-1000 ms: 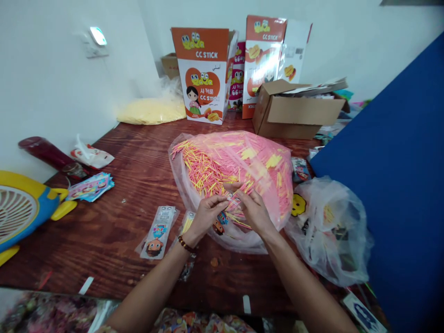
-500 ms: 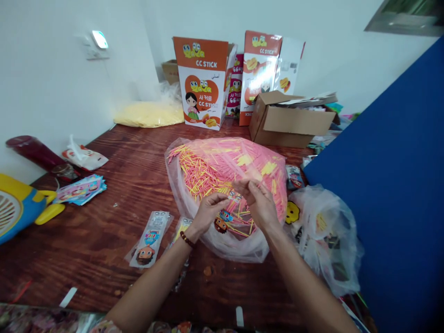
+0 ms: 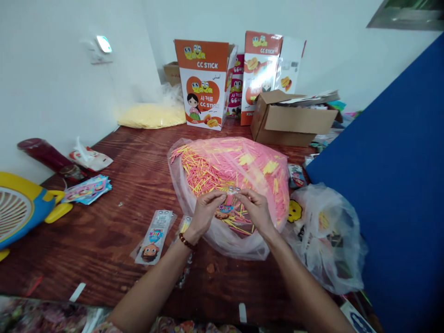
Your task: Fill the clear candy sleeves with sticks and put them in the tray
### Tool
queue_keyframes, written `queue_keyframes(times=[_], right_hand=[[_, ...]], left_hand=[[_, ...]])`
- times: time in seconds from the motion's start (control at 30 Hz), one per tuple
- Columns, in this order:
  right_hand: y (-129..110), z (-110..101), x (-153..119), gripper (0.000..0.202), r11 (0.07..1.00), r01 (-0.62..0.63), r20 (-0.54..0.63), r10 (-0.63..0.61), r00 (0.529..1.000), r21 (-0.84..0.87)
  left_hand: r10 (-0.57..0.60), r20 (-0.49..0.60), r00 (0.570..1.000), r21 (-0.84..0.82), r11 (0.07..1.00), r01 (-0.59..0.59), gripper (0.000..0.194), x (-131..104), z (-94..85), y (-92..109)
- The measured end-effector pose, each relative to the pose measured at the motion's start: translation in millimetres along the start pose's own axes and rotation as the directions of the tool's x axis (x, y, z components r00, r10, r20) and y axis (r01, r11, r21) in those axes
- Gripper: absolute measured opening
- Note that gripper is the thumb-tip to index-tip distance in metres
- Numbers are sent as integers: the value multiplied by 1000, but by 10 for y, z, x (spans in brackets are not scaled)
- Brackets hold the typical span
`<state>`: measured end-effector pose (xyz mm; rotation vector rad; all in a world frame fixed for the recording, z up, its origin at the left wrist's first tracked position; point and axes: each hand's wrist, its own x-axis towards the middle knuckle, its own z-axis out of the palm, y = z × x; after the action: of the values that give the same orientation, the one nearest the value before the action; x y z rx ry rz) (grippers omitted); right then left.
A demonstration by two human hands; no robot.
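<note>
Between my two hands hangs a small printed plastic pouch point(image 3: 225, 210), its top edge pinched from both sides. My left hand point(image 3: 204, 212) grips the left corner with thumb and fingers; my right hand point(image 3: 255, 208) grips the right corner. Pink shows through the upper part of the pouch. Below and behind it lies a large clear bag point(image 3: 239, 245) full of thin pink and yellow sticks point(image 3: 197, 171). Left of my left wrist, flat printed pouches point(image 3: 152, 236) lie in a stack, and a pouch with yellow sticks point(image 3: 185, 224) is partly hidden by my forearm.
Printed cartons point(image 3: 204, 83) and an open cardboard box point(image 3: 294, 120) stand at the back. A knotted clear bag point(image 3: 329, 240) sits at the right beside a blue panel point(image 3: 398, 185). At the left are a yellow-blue fan point(image 3: 21, 212), a dark red bottle point(image 3: 45, 155) and a tissue pack point(image 3: 92, 157).
My right hand has come down and inward, and now pinches the pouch's right corner. My left hand keeps its hold. The view has shifted slightly.
</note>
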<state>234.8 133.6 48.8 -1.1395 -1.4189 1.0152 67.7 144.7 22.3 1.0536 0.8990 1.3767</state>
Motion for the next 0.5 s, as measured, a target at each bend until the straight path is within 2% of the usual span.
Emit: queue_keyframes(times=[0.07,0.13,0.23,0.3,0.37,0.5], right_hand=[[-21,-12,39,24,998,-54,34,52,998,35],[-32,-9,63,27,989,-113,35,110,993,99],[-21,30,80,33,963,-177,-3,181,983,202],[0,69,81,34,948,-215,20,216,976,236],[24,106,75,34,928,-265,52,260,964,261],[58,128,43,38,902,-310,50,309,950,300]], left_hand=[[-35,-36,999,-45,998,33,19,-21,-11,6],[-97,-25,995,-113,989,93,22,-39,-27,23],[-217,79,973,-118,967,226,31,-65,-47,68],[-276,154,949,-73,954,290,33,-82,-54,95],[-287,169,943,-40,954,297,31,-96,-57,108],[-237,71,969,4,972,237,32,-119,-76,96]])
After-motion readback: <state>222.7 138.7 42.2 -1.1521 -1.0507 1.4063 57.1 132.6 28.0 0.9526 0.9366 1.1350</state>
